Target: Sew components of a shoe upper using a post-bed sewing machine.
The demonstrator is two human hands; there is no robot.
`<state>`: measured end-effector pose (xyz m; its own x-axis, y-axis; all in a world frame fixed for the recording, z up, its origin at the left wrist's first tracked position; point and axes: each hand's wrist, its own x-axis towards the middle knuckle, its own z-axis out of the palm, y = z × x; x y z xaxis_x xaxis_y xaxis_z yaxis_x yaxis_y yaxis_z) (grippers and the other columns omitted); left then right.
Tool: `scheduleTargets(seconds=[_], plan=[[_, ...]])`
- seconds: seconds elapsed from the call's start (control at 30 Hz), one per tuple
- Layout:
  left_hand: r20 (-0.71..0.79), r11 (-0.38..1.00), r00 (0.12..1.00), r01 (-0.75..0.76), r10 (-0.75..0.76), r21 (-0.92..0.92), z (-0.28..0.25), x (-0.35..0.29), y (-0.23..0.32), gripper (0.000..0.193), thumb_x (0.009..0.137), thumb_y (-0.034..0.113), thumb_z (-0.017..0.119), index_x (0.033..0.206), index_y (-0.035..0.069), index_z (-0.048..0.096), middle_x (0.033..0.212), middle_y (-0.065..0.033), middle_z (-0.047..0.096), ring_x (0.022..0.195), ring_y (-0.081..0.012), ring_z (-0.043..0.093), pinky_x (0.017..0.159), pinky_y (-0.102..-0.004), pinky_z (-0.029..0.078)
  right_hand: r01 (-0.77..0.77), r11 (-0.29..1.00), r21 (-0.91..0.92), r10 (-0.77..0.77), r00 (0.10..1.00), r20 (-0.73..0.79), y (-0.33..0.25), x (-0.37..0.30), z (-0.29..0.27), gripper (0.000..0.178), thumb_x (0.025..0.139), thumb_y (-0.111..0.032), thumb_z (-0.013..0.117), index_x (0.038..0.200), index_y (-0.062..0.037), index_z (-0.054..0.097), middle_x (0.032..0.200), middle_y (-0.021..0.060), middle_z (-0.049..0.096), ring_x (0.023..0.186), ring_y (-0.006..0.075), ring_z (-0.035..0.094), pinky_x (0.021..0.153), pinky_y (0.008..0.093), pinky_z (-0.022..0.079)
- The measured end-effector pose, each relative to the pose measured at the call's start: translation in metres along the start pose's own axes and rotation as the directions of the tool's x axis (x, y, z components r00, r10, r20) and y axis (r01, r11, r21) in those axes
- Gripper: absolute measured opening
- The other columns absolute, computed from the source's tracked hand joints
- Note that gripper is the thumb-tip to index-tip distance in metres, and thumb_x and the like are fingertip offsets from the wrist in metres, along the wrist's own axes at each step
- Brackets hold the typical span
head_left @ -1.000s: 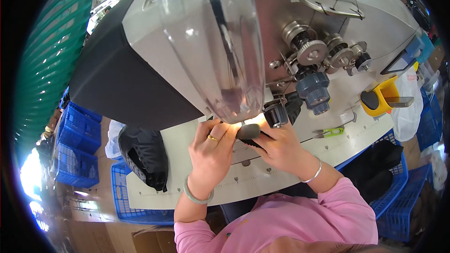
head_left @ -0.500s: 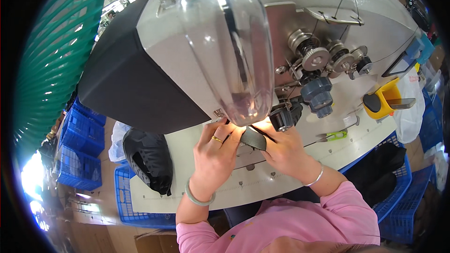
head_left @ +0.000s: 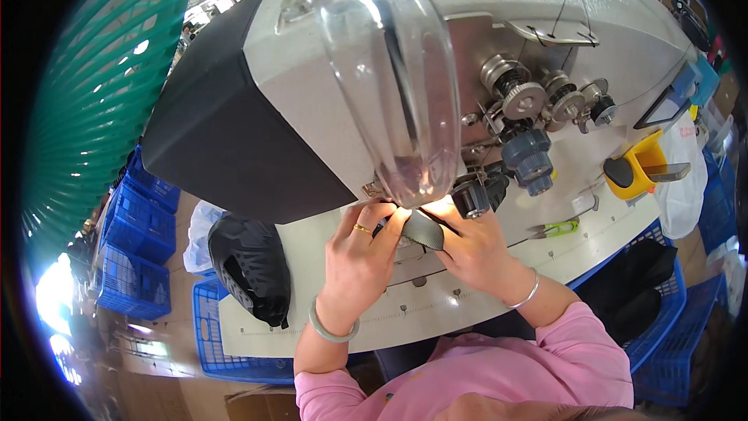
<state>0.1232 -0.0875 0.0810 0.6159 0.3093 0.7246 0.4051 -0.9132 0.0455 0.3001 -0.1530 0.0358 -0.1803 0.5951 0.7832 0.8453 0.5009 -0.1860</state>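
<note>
Both hands are at the sewing area of a large pale sewing machine (head_left: 300,121), below its clear plastic guard (head_left: 393,86). My left hand (head_left: 360,259), with a ring and a pale bangle, pinches the left side of a dark grey woven fabric piece (head_left: 424,231). On the piece's other side, my right hand (head_left: 481,256) is closed on its edge, a silver bangle at the wrist. The fabric curves up between the hands. Light shines on the fingertips, while the guard and machine parts hide the needle and the fabric's far end.
A black shoe upper (head_left: 248,269) lies on the table (head_left: 312,320) at left. Green-handled thread snips (head_left: 555,229) and a yellow holder (head_left: 643,164) are at right. Blue crates (head_left: 134,288) stand at left; a blue basket (head_left: 658,320) holds black pieces.
My left thumb and fingers have shifted slightly, with a gap now showing between them. The fabric and my right hand stay nearly in place; the view has tilted a little.
</note>
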Motion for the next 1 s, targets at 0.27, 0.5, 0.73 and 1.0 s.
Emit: scheduleTargets(seconds=[0.27, 0.5, 0.73, 1.0], plan=[[0.001, 0.998, 1.0, -0.013, 0.013, 0.056, 0.0, 0.0, 0.004, 0.03, 0.069, -0.003, 0.067, 0.098, 0.004, 0.067, 0.098, -0.0052, 0.06, 0.091, -0.0246, 0.064, 0.064, -0.0331, 0.056, 0.012, 0.999, -0.048, -0.013, 1.0, -0.024, -0.002, 0.001, 0.002, 0.031, 0.067, -0.008, 0.071, 0.097, -0.0047, 0.064, 0.102, 0.0074, 0.057, 0.099, 0.027, 0.052, 0.085, 0.042, 0.041], [-0.095, 0.996, 0.993, 0.068, -0.073, -0.049, 0.0, -0.002, 0.004, 0.026, 0.069, -0.005, 0.071, 0.094, 0.004, 0.071, 0.084, -0.01, 0.066, 0.086, -0.0296, 0.066, 0.071, -0.0367, 0.054, -0.071, 0.988, 0.134, 0.07, 0.997, 0.013, -0.002, 0.007, 0.002, 0.031, 0.075, -0.019, 0.075, 0.102, -0.0065, 0.066, 0.101, 0.001, 0.057, 0.094, 0.0259, 0.051, 0.082, 0.0402, 0.035], [-0.215, 0.967, 0.945, 0.225, -0.247, -0.123, 0.019, 0.003, 0.003, 0.014, 0.077, 0.001, 0.071, 0.091, 0.004, 0.07, 0.081, -0.0068, 0.065, 0.077, -0.026, 0.061, 0.064, -0.035, 0.048, -0.029, 0.98, 0.198, 0.036, 0.999, -0.03, 0.006, 0.007, 0.01, 0.03, 0.075, -0.021, 0.076, 0.1, -0.007, 0.071, 0.094, -0.0038, 0.055, 0.085, 0.0213, 0.05, 0.078, 0.0389, 0.033], [-0.174, 0.998, 0.984, -0.011, 0.022, 0.06, 0.013, -0.004, 0.006, 0.021, 0.068, -0.003, 0.07, 0.089, 0.002, 0.069, 0.086, -0.0068, 0.065, 0.082, -0.0265, 0.063, 0.067, -0.0362, 0.052, 0.051, 0.998, 0.049, -0.05, 0.999, -0.006, 0.001, 0.001, -0.001, 0.026, 0.072, -0.012, 0.075, 0.098, -0.0068, 0.07, 0.098, -0.0016, 0.054, 0.091, 0.0219, 0.051, 0.088, 0.0425, 0.036]])
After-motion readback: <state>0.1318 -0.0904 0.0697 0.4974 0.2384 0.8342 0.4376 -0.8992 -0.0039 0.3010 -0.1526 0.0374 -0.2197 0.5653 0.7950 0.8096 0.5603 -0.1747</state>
